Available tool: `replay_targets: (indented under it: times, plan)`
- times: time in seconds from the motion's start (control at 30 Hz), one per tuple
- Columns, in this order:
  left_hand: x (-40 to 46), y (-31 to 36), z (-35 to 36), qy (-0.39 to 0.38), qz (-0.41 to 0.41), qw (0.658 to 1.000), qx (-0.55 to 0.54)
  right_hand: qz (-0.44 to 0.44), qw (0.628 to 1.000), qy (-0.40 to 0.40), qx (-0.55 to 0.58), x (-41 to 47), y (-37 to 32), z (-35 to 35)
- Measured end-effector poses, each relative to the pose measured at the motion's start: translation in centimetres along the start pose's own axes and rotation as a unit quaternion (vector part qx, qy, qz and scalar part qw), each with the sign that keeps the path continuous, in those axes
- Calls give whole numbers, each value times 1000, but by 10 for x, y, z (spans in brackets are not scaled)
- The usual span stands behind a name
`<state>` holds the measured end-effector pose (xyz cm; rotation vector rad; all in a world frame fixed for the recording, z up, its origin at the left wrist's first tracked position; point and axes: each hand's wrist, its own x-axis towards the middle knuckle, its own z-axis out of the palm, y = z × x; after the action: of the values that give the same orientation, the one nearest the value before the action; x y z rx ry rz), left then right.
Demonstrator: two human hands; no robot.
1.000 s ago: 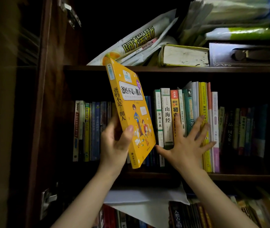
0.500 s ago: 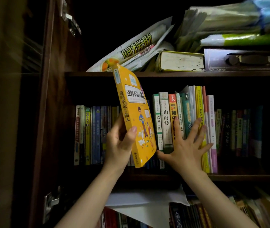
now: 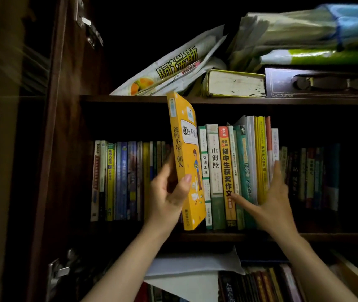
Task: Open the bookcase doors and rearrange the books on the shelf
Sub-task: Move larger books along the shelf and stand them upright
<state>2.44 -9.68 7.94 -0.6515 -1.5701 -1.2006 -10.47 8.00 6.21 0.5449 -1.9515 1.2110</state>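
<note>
Yellow book (image 3: 184, 162) with cartoon cover; dark brown shelf (image 3: 239, 99).

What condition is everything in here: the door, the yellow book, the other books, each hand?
Bookcase door: open.
Yellow book: tilted, partly out of the row, gripped by the left hand.
Right hand: fingers spread around a group of upright books.
Thick book: lying flat on the upper shelf.
</note>
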Motion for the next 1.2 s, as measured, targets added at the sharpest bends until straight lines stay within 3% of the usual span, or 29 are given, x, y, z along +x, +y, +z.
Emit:
replay_targets:
  times: [0.23,0.4,0.67,0.77,0.9,1.2]
  plan:
    - [6,2,15,-15,-11,999,26,-8,995,-45,90,-2,11,-10]
    - [0,2,24,-76,-80,994,19,-6,993,-63,101,-1,14,-14]
    - [-3,-6,22,-120,-189,975,-18,-6,991,-85,107,4,25,-17]
    - [-5,-6,29,-110,-222,968,-35,2,982,-96,162,10,28,-18]
    - [-5,-7,30,-99,-219,970,-35,22,972,-125,197,20,34,-17]
    - [-2,-15,45,-108,-213,971,-30,-26,954,-149,260,32,51,-22]
